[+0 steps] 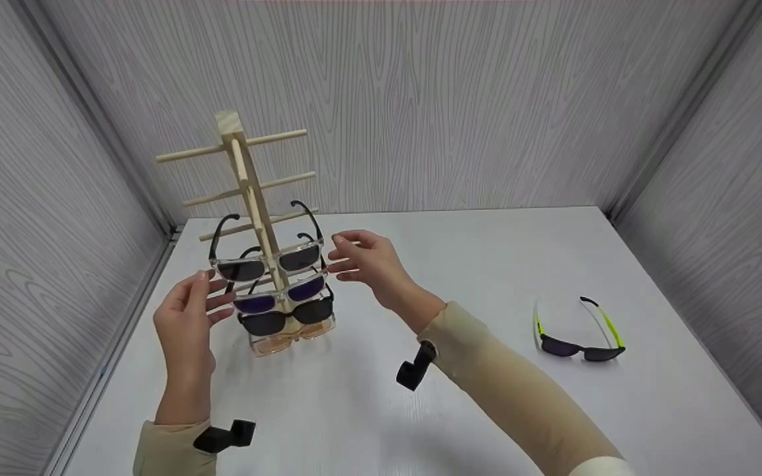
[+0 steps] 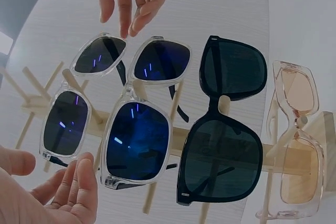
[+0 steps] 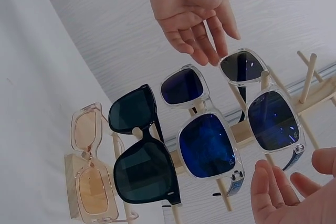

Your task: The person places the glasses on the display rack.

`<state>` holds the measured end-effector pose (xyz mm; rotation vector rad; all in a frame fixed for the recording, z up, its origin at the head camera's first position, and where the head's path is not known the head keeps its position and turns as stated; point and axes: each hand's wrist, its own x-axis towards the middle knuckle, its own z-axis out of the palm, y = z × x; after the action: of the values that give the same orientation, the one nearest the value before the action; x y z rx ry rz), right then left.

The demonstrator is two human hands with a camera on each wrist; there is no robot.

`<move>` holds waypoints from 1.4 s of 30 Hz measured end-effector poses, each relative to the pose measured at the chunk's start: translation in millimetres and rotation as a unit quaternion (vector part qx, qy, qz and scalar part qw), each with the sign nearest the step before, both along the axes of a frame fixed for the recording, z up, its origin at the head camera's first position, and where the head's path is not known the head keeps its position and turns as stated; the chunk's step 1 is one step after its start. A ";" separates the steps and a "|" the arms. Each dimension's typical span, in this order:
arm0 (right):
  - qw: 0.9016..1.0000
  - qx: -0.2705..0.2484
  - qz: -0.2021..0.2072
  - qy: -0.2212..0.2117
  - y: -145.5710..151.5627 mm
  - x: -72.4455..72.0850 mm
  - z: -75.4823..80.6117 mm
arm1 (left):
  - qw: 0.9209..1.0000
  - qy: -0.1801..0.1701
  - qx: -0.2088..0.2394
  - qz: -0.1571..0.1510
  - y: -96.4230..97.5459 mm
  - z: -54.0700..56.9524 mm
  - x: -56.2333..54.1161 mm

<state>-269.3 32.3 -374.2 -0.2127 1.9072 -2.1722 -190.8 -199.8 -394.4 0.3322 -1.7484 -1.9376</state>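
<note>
head — hands (image 1: 184, 316) (image 1: 376, 266) beside sunglasses (image 1: 242, 270), perhaps touching

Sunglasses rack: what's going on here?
A person has the left hand and right hand at either side of the top sunglasses on the wooden rack. Neither is visibly gripping them; contact is hard to tell. Below sit a clear-framed blue-lensed pair, a black pair and a peach-tinted pair. A pair with yellow-green temples lies off the rack, on the white table.
</note>
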 end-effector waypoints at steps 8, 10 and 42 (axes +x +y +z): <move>1.000 0.010 -0.006 0.000 13.3 5.9 -7.6 | 1.000 -0.008 -0.005 0.000 4.1 -6.5 6.3; 1.000 0.013 -0.004 0.001 16.0 7.8 -9.9 | 1.000 -0.011 -0.008 0.002 5.5 -8.3 8.2; 1.000 0.008 -0.016 -0.013 58.0 25.7 -47.7 | 0.994 -0.036 -0.050 -0.086 38.6 -29.7 32.2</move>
<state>-243.5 90.3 -422.0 -0.1516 1.9261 -2.1702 -158.6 -161.3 -424.1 0.2234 -1.9708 -1.9669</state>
